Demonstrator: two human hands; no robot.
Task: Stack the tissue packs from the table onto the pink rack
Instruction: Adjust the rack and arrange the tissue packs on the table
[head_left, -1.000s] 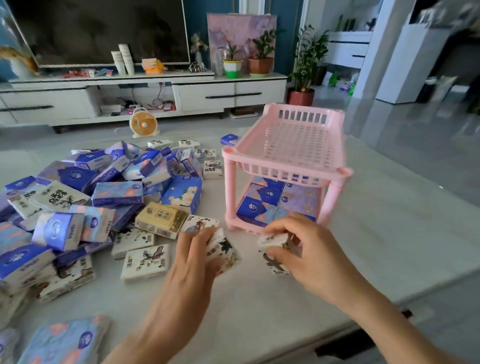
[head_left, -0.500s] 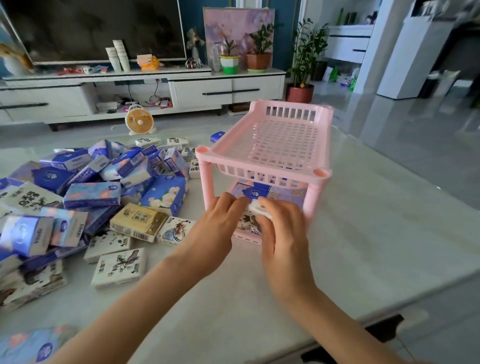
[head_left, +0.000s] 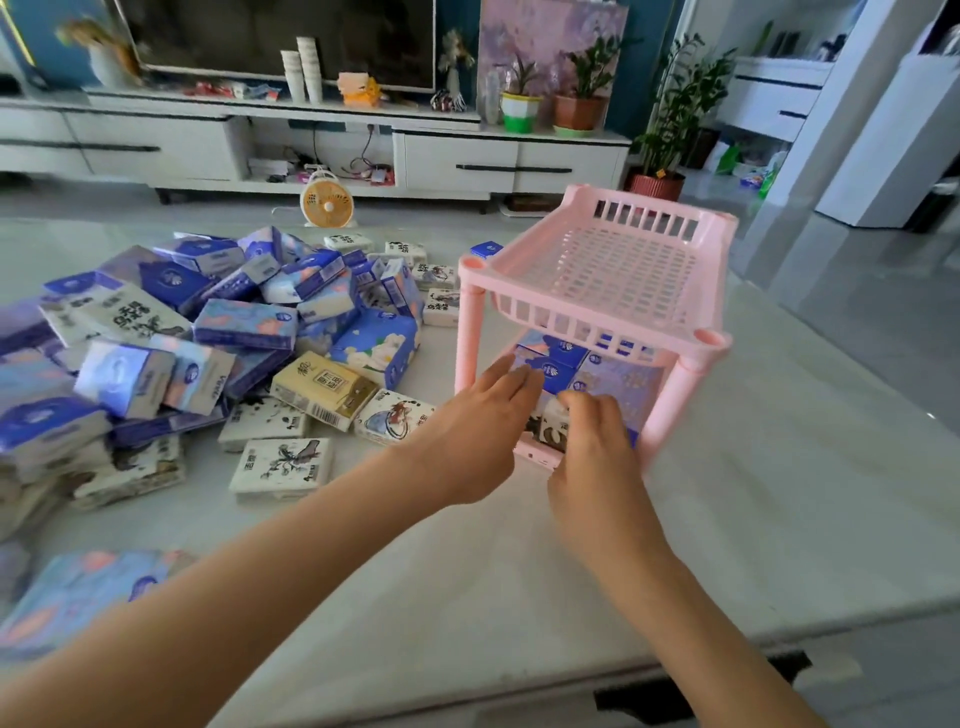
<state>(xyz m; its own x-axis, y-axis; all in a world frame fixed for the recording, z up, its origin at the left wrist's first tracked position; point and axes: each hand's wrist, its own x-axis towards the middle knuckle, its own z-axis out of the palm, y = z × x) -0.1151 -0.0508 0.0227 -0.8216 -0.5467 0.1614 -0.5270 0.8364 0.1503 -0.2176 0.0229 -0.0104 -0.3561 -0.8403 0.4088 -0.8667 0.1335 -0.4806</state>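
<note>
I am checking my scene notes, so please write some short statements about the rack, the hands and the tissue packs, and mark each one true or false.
1. The top shelf of the pink rack holds no packs. True.
2. The lower shelf is bare. False: blue tissue packs lie on it.
3. The left hand and the right hand are both at the front of the lower shelf. True.
4. The pile of loose packs lies to the right of the rack. False: it lies to its left.
5. The right hand holds the yellow tissue pack. False: that pack lies on the table; this hand's fingers curl on a white tissue pack.
</note>
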